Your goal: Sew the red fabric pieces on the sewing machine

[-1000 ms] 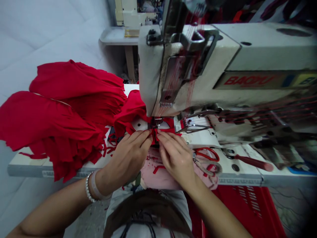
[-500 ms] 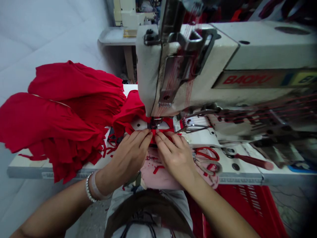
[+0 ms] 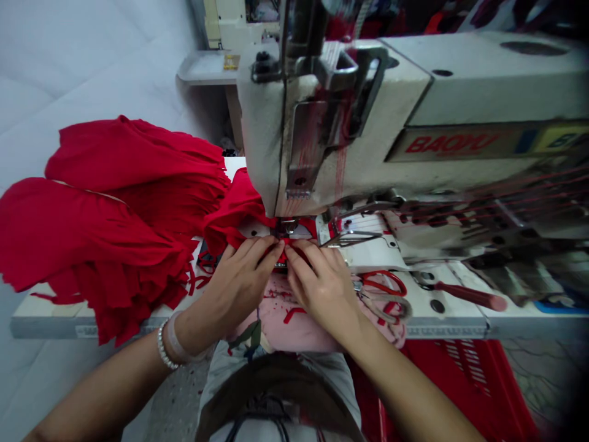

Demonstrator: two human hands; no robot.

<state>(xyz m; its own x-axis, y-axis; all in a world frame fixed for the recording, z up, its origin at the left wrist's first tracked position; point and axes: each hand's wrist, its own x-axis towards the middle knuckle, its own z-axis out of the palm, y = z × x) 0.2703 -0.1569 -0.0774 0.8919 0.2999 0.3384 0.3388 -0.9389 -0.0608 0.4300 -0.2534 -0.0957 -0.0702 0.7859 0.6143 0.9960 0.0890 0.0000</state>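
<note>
**Slim margin for error at the stitch point**

A white BAOYU industrial sewing machine (image 3: 350, 123) fills the far right of the view, with many red threads (image 3: 340, 166) running through its head. It stands on a white desk (image 3: 446, 331), and a red plastic crate (image 3: 460, 380) sits on the floor off the near right edge. A large mass of red knit fabric (image 3: 105, 227) with ragged, strip-cut edges lies bunched at left, and a fold of it runs to the needle area. Its weight is a risk: if it slid off the desk, it could drag the piece sideways and skew the seam.

The left hand (image 3: 243, 288), with a beaded bracelet (image 3: 161, 347), and the right hand (image 3: 319, 288) pinch the fabric close together, just in front of the presser foot (image 3: 289, 227). Working this close, a fingertip could be caught if the machine ran.

Red-handled scissors (image 3: 384, 283) lie just beside the right hand, where an elbow shift could knock them. Loose red scraps (image 3: 197, 282) near the left hand could jam under the foot if they strayed there.
</note>
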